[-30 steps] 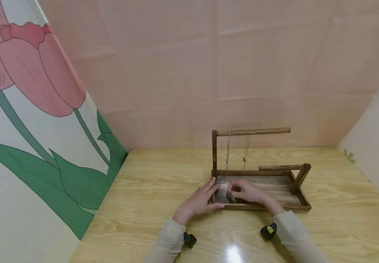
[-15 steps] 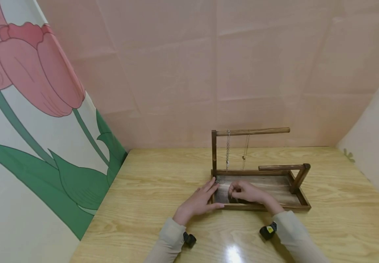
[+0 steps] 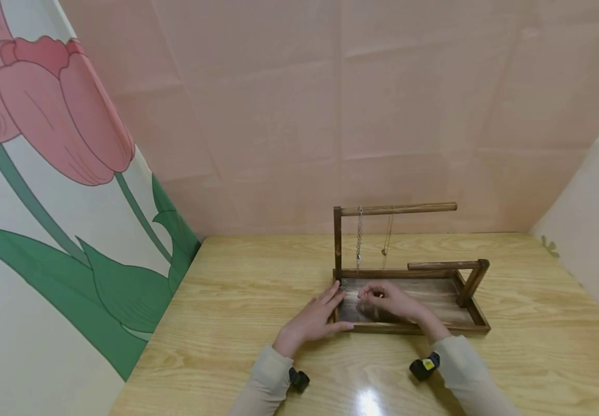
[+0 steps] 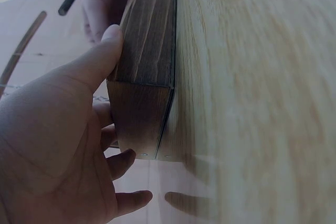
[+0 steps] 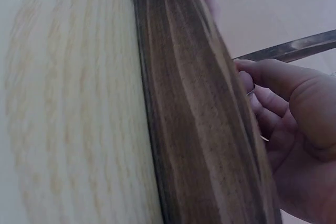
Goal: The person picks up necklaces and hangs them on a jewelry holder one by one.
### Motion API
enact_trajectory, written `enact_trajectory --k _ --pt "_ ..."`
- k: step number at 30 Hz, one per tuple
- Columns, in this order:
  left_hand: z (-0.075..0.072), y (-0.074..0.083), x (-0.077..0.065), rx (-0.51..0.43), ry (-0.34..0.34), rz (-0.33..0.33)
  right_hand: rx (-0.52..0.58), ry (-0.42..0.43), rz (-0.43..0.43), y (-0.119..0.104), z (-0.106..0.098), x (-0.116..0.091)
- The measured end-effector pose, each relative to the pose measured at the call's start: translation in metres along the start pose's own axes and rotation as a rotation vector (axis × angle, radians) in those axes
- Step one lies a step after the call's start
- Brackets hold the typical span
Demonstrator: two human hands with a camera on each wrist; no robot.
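Observation:
A dark wooden jewellery stand has a tray base and two bars on posts. My left hand rests on its left end with fingers spread, the thumb on the front wall. My right hand is over the tray, thumb and forefinger pinching a thin silvery piece mostly hidden by the fingers; I cannot tell what kind of jewellery it is. A bit of silvery chain lies near my left fingertips. From the taller bar hang a silver chain necklace and a fine gold necklace with a small pendant.
The lower bar stands over the tray's right side, on a post at the right end. The stand sits on a light wood table, with a pink cloth backdrop behind. Each wrist wears a black camera.
The fingers of my right hand have shifted slightly left and up, coming closer together. My left hand holds the same place, and the hanging necklaces stay put.

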State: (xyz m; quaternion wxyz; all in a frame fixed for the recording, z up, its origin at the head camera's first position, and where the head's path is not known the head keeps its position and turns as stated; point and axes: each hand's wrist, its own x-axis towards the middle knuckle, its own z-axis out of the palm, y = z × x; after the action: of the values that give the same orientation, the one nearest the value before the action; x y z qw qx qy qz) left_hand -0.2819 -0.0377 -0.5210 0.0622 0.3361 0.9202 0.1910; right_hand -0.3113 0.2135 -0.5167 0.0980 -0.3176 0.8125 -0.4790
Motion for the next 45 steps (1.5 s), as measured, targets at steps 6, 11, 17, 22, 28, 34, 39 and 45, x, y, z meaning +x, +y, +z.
enact_trajectory --k 6,11,17,22,28,34,39,45 --pt "-0.001 0.001 0.0 -0.007 -0.007 -0.01 0.003 0.091 0.016 -0.007 0.0 0.001" --pt "-0.001 0.0 0.001 -0.004 -0.003 -0.005 0.027 0.11 -0.01 -0.012 -0.001 0.001" --pt "-0.001 0.001 0.0 -0.004 -0.009 0.0 0.039 0.141 -0.008 -0.019 -0.003 0.0" --pt "-0.001 0.001 0.0 0.0 -0.009 0.001 0.026 0.16 -0.019 -0.021 -0.005 0.0" --pt "0.001 0.0 0.0 0.002 -0.007 0.005 0.022 0.171 -0.04 -0.024 -0.006 -0.003" --pt "0.0 0.0 0.0 -0.002 -0.004 0.006 0.04 0.18 -0.041 -0.029 -0.008 -0.004" --pt "-0.001 0.001 0.0 -0.01 -0.013 -0.005 0.081 0.149 -0.054 -0.033 -0.008 -0.003" --pt "-0.003 0.001 0.0 -0.025 -0.023 -0.008 0.115 0.159 -0.026 -0.037 -0.007 -0.003"
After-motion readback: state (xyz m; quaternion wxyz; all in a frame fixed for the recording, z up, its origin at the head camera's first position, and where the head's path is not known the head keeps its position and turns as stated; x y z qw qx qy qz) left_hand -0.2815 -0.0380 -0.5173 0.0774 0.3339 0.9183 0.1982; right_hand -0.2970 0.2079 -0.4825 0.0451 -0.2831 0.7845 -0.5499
